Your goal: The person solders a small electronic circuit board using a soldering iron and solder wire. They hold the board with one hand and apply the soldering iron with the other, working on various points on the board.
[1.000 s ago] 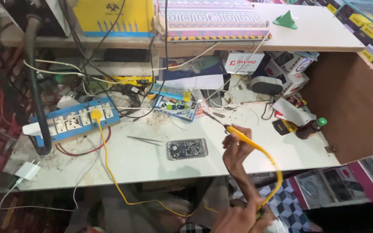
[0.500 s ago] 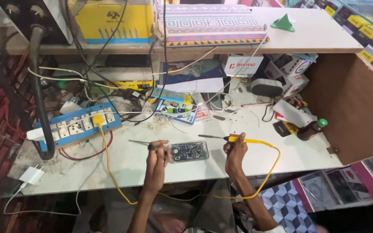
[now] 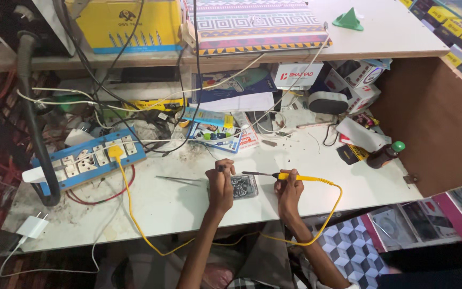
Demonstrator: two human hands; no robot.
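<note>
Right now the right hand point(image 3: 289, 191) is closed round the yellow handle of a soldering iron point(image 3: 279, 175), held like a pen; the dark tip points toward the left hand and ends over the near edge of a small circuit board point(image 3: 243, 185); a yellow cord point(image 3: 327, 214) runs from the handle's far end, loops down past the wrist and off the front of the white table point(image 3: 172, 206). Just beside it, the left hand point(image 3: 221, 184) is curled, fingers folded in, resting against the board's left edge; something small and dark shows at its fingertips, though what it grips cannot be told. So the board lies flat on the table between the two hands, touching the left one. Beyond the left hand, further out to its left, a pair of thin tweezers point(image 3: 180, 179) lies on the table apart from both hands; further still sits a blue power strip point(image 3: 84, 159) with a yellow plug point(image 3: 115, 152) in it. Past the right hand, out to its right, a dark bottle with a green cap point(image 3: 385, 155) lies near the brown wooden side panel point(image 3: 434, 118); above both hands, cluttered boxes and cables crowd the back of the table.
</note>
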